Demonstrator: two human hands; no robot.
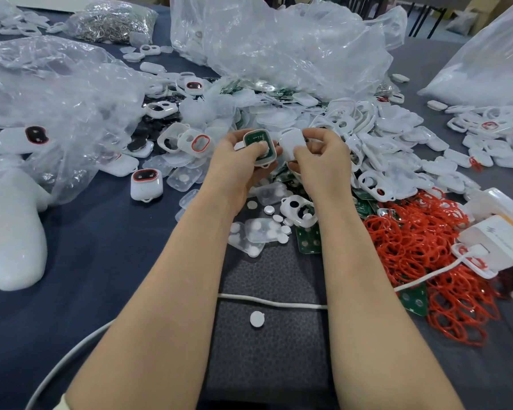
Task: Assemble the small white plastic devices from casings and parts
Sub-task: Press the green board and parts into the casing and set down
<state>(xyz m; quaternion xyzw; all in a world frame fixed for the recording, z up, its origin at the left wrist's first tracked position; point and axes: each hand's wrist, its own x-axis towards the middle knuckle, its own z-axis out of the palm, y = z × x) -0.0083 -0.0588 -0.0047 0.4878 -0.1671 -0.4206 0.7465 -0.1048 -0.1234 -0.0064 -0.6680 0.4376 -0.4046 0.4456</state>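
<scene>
Two hands: left hand (pixel 243 165) curls round an open casing (pixel 264 164), thumb on its green circuit board (pixel 254 140); right hand (pixel 319 161) pinches a plain white cover (pixel 292 146) just beside it.
Casing: white, rounded-square, small loop at its lower edge, held above the parts heap mid-table.
Writing: grey logo and print on the white box (pixel 498 241) at right, too small to read.
Open room: blue cloth (pixel 101 247) lower left; dark mat (pixel 267 350) between the forearms, crossed by a white cable (pixel 273 303).
Edges: red rings (pixel 421 241) heaped right; clear bags (pixel 279 48) behind.
</scene>
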